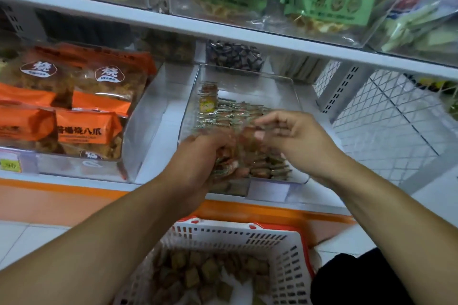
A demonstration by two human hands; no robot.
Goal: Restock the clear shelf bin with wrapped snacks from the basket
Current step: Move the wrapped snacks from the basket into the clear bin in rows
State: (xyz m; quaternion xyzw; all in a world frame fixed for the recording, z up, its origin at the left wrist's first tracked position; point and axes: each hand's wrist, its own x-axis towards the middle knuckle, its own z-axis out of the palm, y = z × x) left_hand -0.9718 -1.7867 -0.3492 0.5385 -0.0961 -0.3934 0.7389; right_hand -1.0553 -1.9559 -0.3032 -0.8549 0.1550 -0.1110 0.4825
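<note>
Glossy square wrapped snacks [224,111] rowed in rigid clear bin [296,96]; left hand [198,156] gripping a crinkly bunch, right hand [287,134] pinching one.

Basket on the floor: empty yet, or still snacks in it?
Not empty. Brown wrapped snacks cover the bottom of the white basket, so there is still stock left to move.

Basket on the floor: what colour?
The basket is white with a red rim, shown in the head view.
</note>
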